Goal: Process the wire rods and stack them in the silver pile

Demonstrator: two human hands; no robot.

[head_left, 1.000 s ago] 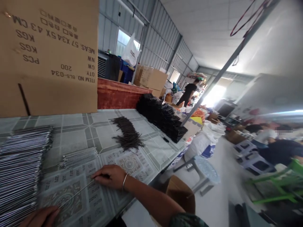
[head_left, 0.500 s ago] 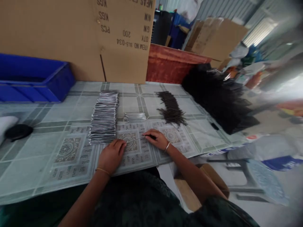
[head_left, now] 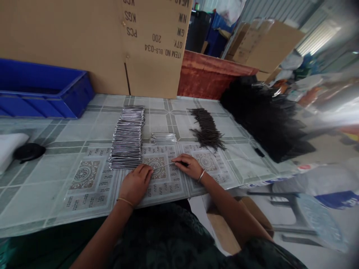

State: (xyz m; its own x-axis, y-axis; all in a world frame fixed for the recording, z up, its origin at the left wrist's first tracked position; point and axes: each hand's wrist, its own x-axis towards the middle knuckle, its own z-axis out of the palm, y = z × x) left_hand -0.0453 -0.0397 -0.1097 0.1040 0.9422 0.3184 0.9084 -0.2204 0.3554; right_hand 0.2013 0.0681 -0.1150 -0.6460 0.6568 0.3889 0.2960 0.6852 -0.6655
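Observation:
A thin metal rod spans the gap between my two hands, just above the patterned tablecloth. My left hand pinches its left end, fingers closed. At the other end, my right hand is closed on the rod, and something small and dark shows under its fingers. Beyond my left hand lies a long stack of shiny metal rods. A smaller pile of silvery rods lies ahead of the gap between my hands. Past my right hand is a heap of thin dark brown sticks.
A blue plastic bin stands at the back left before a large cardboard sheet. A black round object sits at the left. Black material is heaped along the right edge. A stool stands at the lower right.
The whole view has shifted slightly, with the table scene sitting a little further right. Both hands keep hold of the thin rod, in nearly the same pose.

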